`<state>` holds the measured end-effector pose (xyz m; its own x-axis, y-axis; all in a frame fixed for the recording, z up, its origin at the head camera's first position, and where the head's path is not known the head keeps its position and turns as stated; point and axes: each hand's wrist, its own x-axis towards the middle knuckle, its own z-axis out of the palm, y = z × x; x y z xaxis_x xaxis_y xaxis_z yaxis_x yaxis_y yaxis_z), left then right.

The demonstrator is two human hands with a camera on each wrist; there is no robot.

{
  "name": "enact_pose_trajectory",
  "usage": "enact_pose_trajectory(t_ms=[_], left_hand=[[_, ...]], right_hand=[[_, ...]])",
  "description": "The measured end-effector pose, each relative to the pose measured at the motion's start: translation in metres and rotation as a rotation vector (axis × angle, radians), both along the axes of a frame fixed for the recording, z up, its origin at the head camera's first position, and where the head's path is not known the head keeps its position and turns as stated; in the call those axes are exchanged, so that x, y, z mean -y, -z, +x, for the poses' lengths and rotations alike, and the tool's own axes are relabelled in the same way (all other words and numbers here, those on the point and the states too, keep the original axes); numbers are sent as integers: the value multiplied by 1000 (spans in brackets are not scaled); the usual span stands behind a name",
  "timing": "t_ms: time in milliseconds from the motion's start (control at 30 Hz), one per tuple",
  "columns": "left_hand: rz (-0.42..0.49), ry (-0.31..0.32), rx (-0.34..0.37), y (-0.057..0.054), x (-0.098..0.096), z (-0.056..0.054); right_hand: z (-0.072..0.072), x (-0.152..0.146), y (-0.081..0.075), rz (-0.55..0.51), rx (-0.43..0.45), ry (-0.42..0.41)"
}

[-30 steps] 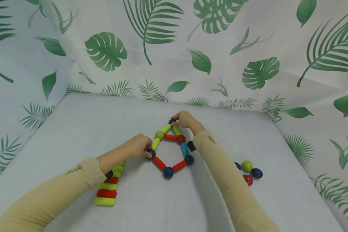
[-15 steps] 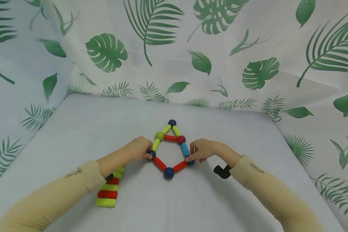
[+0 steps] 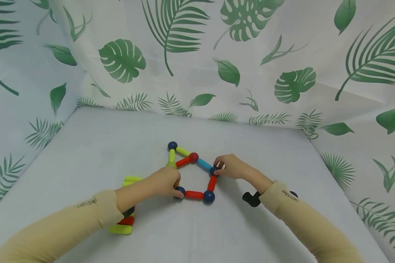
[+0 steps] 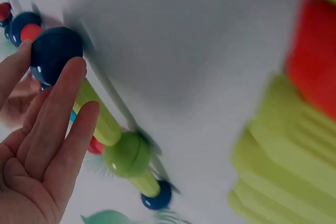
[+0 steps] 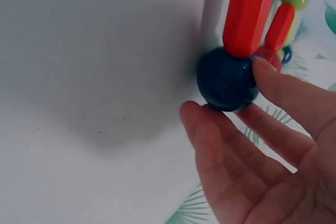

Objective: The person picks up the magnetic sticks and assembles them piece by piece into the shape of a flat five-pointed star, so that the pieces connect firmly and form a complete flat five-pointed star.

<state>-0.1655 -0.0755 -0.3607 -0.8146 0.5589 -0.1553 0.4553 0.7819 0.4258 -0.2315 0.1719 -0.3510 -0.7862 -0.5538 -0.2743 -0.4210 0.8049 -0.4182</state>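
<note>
A flat frame of coloured rods joined by balls lies mid-table in the head view. My left hand [image 3: 164, 181] pinches its near-left dark blue ball [image 4: 55, 53] between thumb and fingers. On the opposite side, my right hand [image 3: 233, 166] holds another dark blue ball [image 5: 226, 80] by its fingertips. Two red rods [image 3: 194, 195] run from these balls to the front blue ball [image 3: 209, 197]. A light blue rod [image 3: 204, 164] leads to a red ball [image 3: 193, 157]. Yellow-green rods [image 3: 172, 155] meet at the far blue ball [image 3: 172, 145]. The left hand partly covers the green ball [image 4: 127, 154].
A row of loose yellow-green and red rods [image 3: 120, 229] lies at left, partly under the left forearm. One loose blue ball [image 3: 294, 194] peeks out past the right sleeve [image 3: 303, 215]. A leaf-printed cloth [image 3: 191, 73] backs the white table [image 3: 118, 135].
The right hand left the far ball and took the right-hand corner ball. The whole frame has since turned anticlockwise, its tip swinging left, with the left hand moving nearer on its ball.
</note>
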Motion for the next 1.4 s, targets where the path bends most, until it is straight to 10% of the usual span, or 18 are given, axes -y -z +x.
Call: enact_pose_trajectory(t_ms=[933, 1167, 1400], left_hand=[[-21, -56, -26, -3, -31, 5], [-19, -96, 12, -25, 26, -5], [-98, -139, 63, -15, 104, -7]], right_hand=[[-27, 14, 28, -126, -122, 126], [-23, 5, 29, -176, -71, 121], [-6, -11, 22, -214, -53, 73]])
